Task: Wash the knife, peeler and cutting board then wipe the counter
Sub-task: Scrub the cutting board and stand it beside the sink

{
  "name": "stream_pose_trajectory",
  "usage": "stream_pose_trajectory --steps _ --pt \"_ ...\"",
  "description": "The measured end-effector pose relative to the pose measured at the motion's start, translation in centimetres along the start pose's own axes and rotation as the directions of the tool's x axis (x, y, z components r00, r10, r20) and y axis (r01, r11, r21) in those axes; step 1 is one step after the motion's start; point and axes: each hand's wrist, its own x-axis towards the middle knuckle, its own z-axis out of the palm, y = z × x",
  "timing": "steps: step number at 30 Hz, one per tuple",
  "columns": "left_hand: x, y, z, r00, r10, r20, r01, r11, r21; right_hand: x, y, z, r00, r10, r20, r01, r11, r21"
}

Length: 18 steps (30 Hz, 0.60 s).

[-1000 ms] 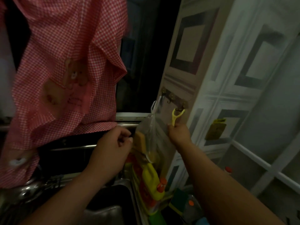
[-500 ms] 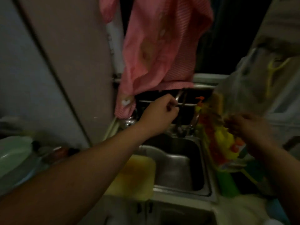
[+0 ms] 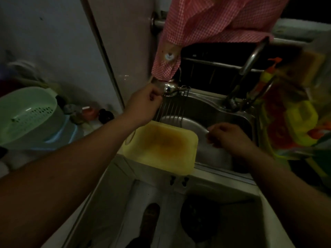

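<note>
While left hand [image 3: 143,104] grips wire rack [image 3: 172,104], brown-stained yellow cutting board [image 3: 161,145], right hand [image 3: 227,136] loosely curled, empty.

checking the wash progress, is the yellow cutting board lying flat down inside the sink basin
No, the stained yellow plastic cutting board rests across the front left rim of the steel sink, with part of it over the counter edge.
</note>
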Motion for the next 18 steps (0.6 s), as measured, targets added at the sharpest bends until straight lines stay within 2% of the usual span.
stream_pose_trajectory --steps 2,4,7,9,10,12,14,18 --pt "0.7 -3.3 0.3 0.999 -0.04 0.036 0.038 0.998 0.05 1.6 0.5 1.9 0.998 0.059 0.024 -0.058 0.997 -0.058" --pt "0.9 -7.0 1.0 0.987 -0.113 0.112 0.092 0.981 0.172 3.6 1.6 3.8 0.992 0.127 0.008 -0.125 0.986 -0.107" --pt "0.5 -12.4 2.5 0.907 -0.359 0.219 0.238 0.868 0.436 6.4 4.7 6.6 0.965 0.262 0.01 -0.248 0.926 -0.284" --pt "-0.1 -14.8 3.5 0.808 -0.531 0.254 0.331 0.767 0.55 7.6 6.4 8.3 0.905 0.422 0.057 -0.401 0.889 -0.222" --pt "-0.3 -15.6 4.0 0.777 -0.574 0.258 0.349 0.734 0.582 8.0 6.8 9.1 0.873 0.48 0.088 -0.463 0.871 -0.163" --pt "-0.6 -16.3 4.8 0.779 -0.58 0.239 0.35 0.718 0.602 8.6 7.1 10.2 0.847 0.522 0.101 -0.515 0.853 -0.087" --pt "-0.4 -16.8 5.2 0.791 -0.572 0.214 0.372 0.729 0.574 9.2 7.2 10.7 0.842 0.536 0.053 -0.534 0.844 -0.055" --pt "-0.1 -17.7 5.1 0.786 -0.591 0.179 0.435 0.736 0.518 9.5 6.2 9.5 0.849 0.525 -0.058 -0.512 0.845 0.153"
